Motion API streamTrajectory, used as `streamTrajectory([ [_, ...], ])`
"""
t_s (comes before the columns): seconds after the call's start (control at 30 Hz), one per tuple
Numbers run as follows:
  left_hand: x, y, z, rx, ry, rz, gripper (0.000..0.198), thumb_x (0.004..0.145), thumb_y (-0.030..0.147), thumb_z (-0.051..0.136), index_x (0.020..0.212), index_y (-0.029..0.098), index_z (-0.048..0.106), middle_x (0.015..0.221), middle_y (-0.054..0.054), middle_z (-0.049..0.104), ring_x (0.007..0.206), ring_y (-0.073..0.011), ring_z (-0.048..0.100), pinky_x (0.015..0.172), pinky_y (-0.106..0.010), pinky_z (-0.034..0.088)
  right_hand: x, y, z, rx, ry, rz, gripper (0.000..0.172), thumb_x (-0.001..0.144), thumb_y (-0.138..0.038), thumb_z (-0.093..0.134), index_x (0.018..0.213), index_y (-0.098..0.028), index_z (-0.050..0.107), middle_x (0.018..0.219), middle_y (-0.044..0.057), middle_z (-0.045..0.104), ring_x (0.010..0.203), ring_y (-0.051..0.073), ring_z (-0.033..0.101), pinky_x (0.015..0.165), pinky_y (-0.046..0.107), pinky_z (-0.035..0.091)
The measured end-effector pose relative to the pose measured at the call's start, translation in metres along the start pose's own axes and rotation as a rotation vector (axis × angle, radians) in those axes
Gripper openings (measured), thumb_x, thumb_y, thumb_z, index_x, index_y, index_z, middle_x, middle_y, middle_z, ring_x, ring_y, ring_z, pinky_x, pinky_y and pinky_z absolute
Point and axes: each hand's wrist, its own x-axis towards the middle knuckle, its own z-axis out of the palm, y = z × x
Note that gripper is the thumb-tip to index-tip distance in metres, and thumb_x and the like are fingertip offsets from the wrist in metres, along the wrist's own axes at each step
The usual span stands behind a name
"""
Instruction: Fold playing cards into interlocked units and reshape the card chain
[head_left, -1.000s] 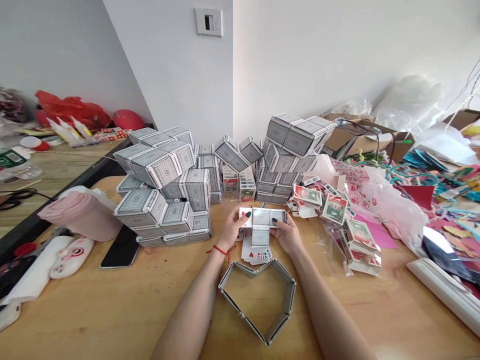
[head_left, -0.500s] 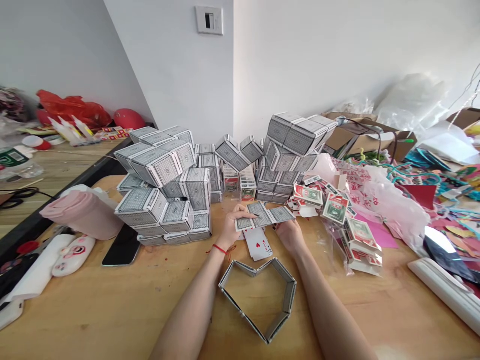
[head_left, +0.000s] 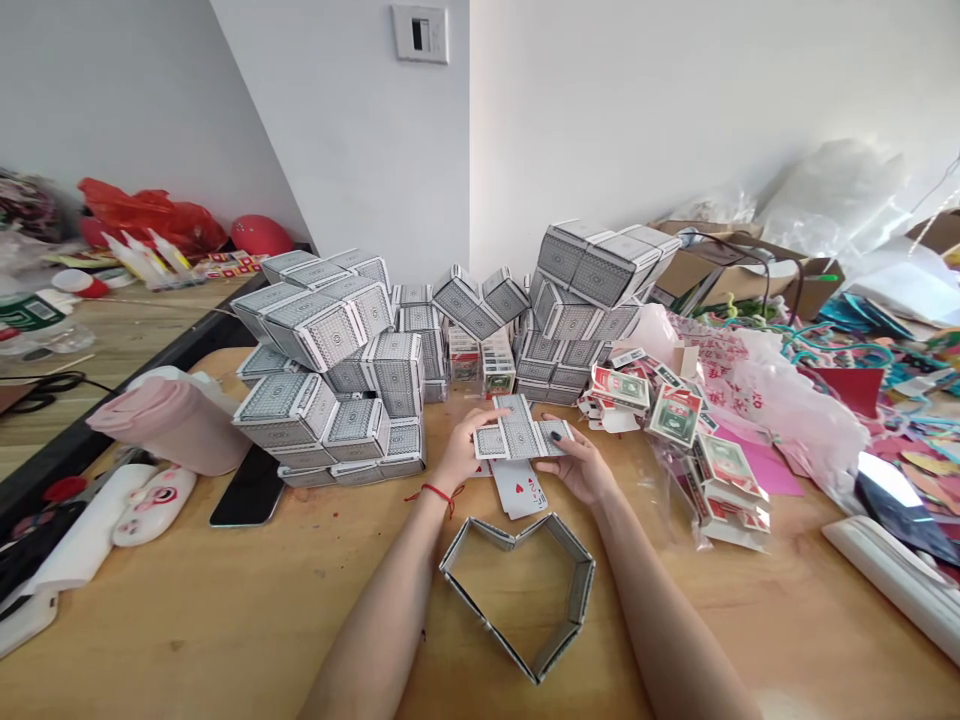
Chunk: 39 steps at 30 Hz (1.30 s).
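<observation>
My left hand (head_left: 465,450) grips the left end of several grey-backed playing cards (head_left: 517,428) laid across one another in a cross shape. The right end is pinched in my right hand (head_left: 577,462), its thumb on top. Below them, loose face-up cards (head_left: 517,490) with red hearts lie on the table. Nearer to me, between my forearms, stands a heart-shaped ring (head_left: 583,580) made of folded cards. Behind my hands, a small heart-shaped piece of card blocks (head_left: 476,310) rests on upright card boxes (head_left: 496,362).
Stacked card blocks (head_left: 330,330) rise at left, and another stack (head_left: 592,265) at right. Opened card boxes (head_left: 675,415) and a plastic bag (head_left: 787,390) lie to the right. A phone (head_left: 247,492), a pink cloth roll (head_left: 169,425) and a white case (head_left: 154,505) lie left.
My right thumb has come up onto the cards' right end. The cards now lie flatter, with one standing out crosswise in the middle. My left hand holds on at the left.
</observation>
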Motion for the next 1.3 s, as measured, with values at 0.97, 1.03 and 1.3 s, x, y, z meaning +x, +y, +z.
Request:
streamTrajectory([
  [0.97,-0.002,-0.014,0.003,-0.442,-0.065,-0.508,0.026,0.064,0.020,0.066,0.085,0.013,0.055,0.081,-0.003,0.061,0.072,-0.0125,0.059,0.066,-0.029,0.051,0.006,0.010,-0.004,-0.159,0.098,-0.061,0.032,0.056,-0.022,0.074,0.083,-0.017,0.056,0.081,0.002,0.065,0.071,0.017,0.062,0.058,0.031,0.056],
  [1.03,-0.002,-0.017,0.003,-0.360,-0.044,-0.478,0.027,0.063,0.016,0.066,0.086,0.014,0.053,0.079,-0.001,0.059,0.070,-0.0113,0.057,0.063,-0.025,0.050,0.007,0.009,-0.005,-0.180,0.097,-0.037,0.033,0.056,-0.022,0.075,0.082,-0.017,0.057,0.081,0.002,0.065,0.071,0.018,0.062,0.057,0.031,0.056],
  [1.3,-0.001,-0.016,0.005,-0.290,-0.059,-0.491,0.021,0.069,0.020,0.062,0.085,0.014,0.049,0.080,-0.004,0.060,0.067,-0.0121,0.059,0.056,-0.023,0.050,0.008,0.011,-0.005,-0.205,0.104,-0.032,0.034,0.055,-0.025,0.075,0.082,-0.017,0.057,0.082,0.003,0.065,0.073,0.019,0.063,0.059,0.033,0.056],
])
